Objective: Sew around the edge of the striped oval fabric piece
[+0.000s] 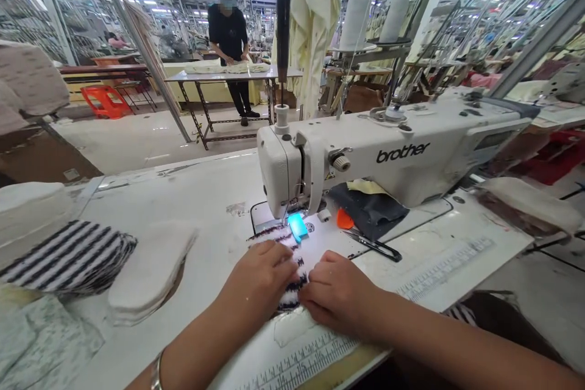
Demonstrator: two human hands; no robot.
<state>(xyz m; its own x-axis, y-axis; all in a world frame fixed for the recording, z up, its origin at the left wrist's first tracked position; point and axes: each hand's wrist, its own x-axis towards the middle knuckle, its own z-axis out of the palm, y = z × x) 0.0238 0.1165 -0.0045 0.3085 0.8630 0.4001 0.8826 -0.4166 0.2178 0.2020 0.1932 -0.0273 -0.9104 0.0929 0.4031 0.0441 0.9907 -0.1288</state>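
A black-and-white striped fabric piece (296, 277) lies on the bed of a white sewing machine (347, 152), its far end close to the lit needle area. My left hand (262, 274) rests on the fabric's left side, fingers curled and pressed down on it. On the right edge, my right hand (336, 289) has its fingers bent together over the cloth. A bright cyan piece (298, 228) sits by the presser foot, just beyond the fabric. Both hands partly cover the striped piece, and the fingertips are mostly hidden.
Black thread snips (377, 246), an orange piece (345, 219) and dark folded cloth (368, 210) lie right of the needle. Striped pieces (68, 259) and white sole-shaped pieces (148, 271) are stacked at left. Printed rulers mark the front edge. A person (228, 30) stands at a far table.
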